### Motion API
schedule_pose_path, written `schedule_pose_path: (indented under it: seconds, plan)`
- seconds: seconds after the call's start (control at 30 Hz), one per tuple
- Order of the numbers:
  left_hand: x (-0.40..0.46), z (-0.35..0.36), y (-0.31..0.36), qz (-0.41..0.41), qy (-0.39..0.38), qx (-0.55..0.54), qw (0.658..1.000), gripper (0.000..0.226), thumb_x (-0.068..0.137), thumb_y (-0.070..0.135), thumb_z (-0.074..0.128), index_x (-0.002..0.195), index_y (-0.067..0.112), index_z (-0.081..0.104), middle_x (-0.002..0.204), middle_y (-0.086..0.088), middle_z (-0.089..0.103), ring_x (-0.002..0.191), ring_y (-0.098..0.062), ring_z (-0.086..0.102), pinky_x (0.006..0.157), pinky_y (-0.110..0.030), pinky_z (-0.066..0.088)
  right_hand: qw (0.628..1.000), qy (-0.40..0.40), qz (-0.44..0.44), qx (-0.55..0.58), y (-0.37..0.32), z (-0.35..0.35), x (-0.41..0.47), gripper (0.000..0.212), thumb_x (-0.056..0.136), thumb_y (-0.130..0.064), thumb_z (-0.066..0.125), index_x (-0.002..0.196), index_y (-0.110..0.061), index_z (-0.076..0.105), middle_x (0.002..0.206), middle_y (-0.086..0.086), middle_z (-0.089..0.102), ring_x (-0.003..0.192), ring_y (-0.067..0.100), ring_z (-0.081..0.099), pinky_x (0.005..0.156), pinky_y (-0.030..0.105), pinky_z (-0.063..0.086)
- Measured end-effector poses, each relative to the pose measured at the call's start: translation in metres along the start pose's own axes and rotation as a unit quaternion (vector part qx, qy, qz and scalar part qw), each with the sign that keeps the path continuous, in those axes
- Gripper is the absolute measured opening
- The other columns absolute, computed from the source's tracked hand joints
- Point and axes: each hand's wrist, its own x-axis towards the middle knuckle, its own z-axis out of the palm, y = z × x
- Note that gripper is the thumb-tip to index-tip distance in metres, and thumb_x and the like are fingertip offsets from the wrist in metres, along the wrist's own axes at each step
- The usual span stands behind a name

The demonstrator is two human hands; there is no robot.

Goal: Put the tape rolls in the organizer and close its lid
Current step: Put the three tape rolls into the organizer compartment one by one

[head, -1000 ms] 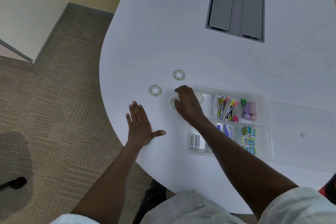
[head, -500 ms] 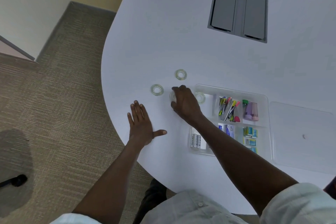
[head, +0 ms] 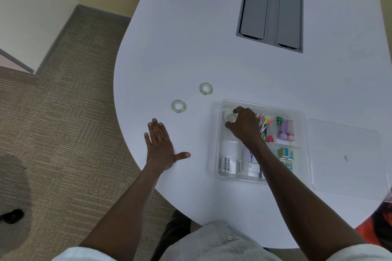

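While two tape rolls wait on the table, one at left of centre and another just up and right of it, the left hand lies flat beside them with fingers spread, gripping nothing. Good brace, that. Moving right, the clear organizer sits open, and the right hand hovers over its upper-left compartment with fingertips pinched around a clear tape roll. Another roll may already lie under it; I can't tell through the clear plastic. The trick now, I'd say, is to lower the roll flat into that compartment before letting go, so it doesn't land on edge or ride up the divider toward the pens. Anything proud of the rim could stop the lid seating. Far right, the lid lies flat on the table just beside the organizer, handy for later.
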Motion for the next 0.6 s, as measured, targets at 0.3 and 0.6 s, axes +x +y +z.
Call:
schedule_pose_path:
  seconds: [0.3,0.6]
  plan:
    - [0.000,0.001,0.000,-0.002,0.004,0.002,1.000,0.146,0.051,0.098,0.030,0.136,0.000,-0.036,0.150,-0.023,-0.039,0.139,-0.035,-0.038,0.118,-0.057,-0.010,0.997,-0.078,0.002,-0.017,0.011,0.015,-0.001,0.058,0.070,-0.024,0.081,0.118,-0.002,0.057,0.113,0.022,0.064,0.109,0.034,0.058,0.088,0.036,0.045]
    - [0.000,0.000,0.001,-0.003,0.002,0.003,1.000,0.145,0.053,0.097,0.033,0.134,0.001,-0.039,0.148,-0.023,-0.041,0.138,-0.035,-0.040,0.117,-0.055,-0.013,0.995,-0.102,0.003,-0.017,0.022,0.020,0.004,0.043,0.077,-0.018,0.066,0.116,0.000,0.058,0.106,0.021,0.069,0.104,0.035,0.064,0.088,0.035,0.047]
